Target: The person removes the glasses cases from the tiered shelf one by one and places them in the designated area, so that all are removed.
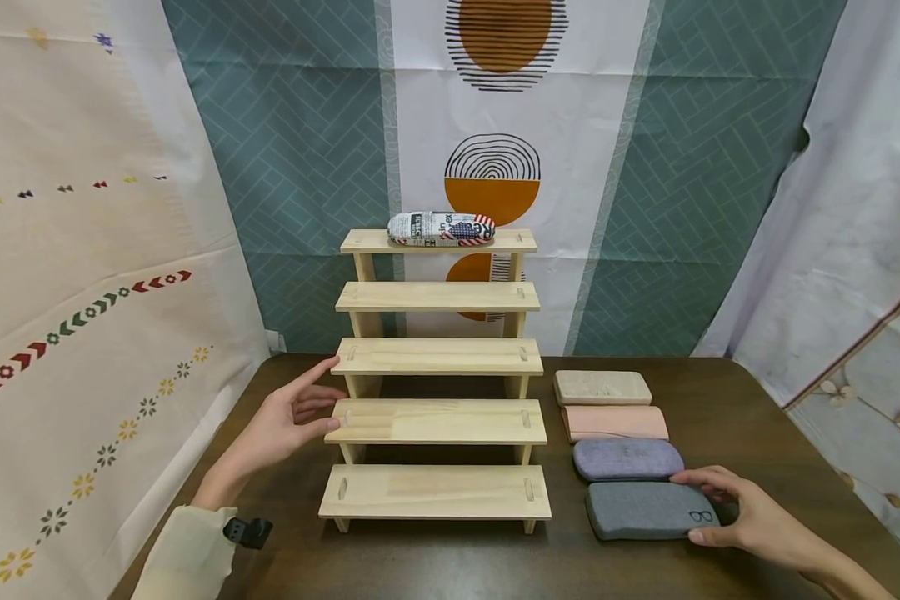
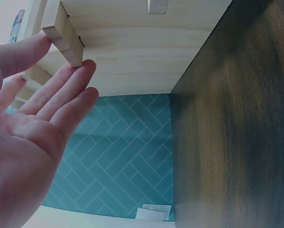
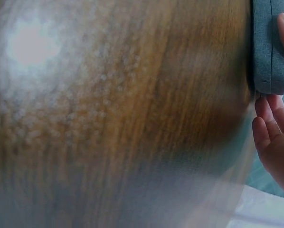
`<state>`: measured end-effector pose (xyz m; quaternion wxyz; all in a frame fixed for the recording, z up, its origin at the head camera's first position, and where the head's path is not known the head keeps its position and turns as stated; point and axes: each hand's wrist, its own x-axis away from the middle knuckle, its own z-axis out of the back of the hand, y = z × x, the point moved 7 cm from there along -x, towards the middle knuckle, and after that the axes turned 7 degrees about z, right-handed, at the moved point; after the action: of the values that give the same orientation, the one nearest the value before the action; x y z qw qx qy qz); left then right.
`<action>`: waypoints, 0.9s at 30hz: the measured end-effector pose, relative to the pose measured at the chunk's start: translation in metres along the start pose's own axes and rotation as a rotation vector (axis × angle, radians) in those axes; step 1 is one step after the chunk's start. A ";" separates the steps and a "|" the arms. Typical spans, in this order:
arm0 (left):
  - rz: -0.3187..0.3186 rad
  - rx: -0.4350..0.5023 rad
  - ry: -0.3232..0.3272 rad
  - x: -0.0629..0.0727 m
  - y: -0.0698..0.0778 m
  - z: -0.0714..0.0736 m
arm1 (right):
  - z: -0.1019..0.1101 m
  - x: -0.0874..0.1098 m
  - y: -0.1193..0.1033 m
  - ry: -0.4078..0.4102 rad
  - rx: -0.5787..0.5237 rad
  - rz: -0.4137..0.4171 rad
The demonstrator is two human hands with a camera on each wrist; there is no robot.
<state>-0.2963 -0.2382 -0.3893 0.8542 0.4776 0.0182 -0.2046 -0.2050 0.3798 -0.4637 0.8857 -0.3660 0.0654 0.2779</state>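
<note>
A stepped wooden display rack (image 1: 432,492) stands mid-table. A printed glasses case (image 1: 438,229) lies on its top step. My left hand (image 1: 288,421) is at the rack's left side, holding the end of a lower step (image 2: 63,33) between thumb and fingers; the index finger reaches the step above. My right hand (image 1: 746,517) grips the right end of a grey glasses case (image 1: 637,510), thumb at the front and fingers behind. That case lies nearest me in a column with a purple glasses case (image 1: 627,460), a pink case (image 1: 615,422) and a cream case (image 1: 602,388).
The brown table (image 1: 435,562) has a teal and white patterned cloth (image 1: 307,167) hanging behind it. Pale cloths hang at the left (image 1: 105,333) and right (image 1: 862,333). A black device (image 1: 247,532) sits on my left wrist.
</note>
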 end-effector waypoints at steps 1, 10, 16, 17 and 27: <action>-0.001 0.000 0.000 0.000 0.000 0.000 | 0.000 0.000 0.000 0.000 0.001 -0.001; -0.005 0.010 -0.001 0.000 0.000 0.000 | 0.000 0.001 0.001 0.006 0.013 -0.004; -0.002 0.011 -0.001 -0.001 0.000 0.000 | 0.000 0.001 0.001 0.008 0.015 -0.001; -0.002 0.011 0.000 -0.001 0.000 0.000 | 0.000 0.001 0.001 0.007 0.014 -0.001; 0.003 0.009 0.005 -0.001 -0.001 0.000 | 0.014 -0.007 -0.014 0.038 0.085 0.054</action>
<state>-0.2970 -0.2380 -0.3898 0.8524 0.4819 0.0188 -0.2020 -0.2040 0.3784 -0.4425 0.8912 -0.3313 0.1039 0.2919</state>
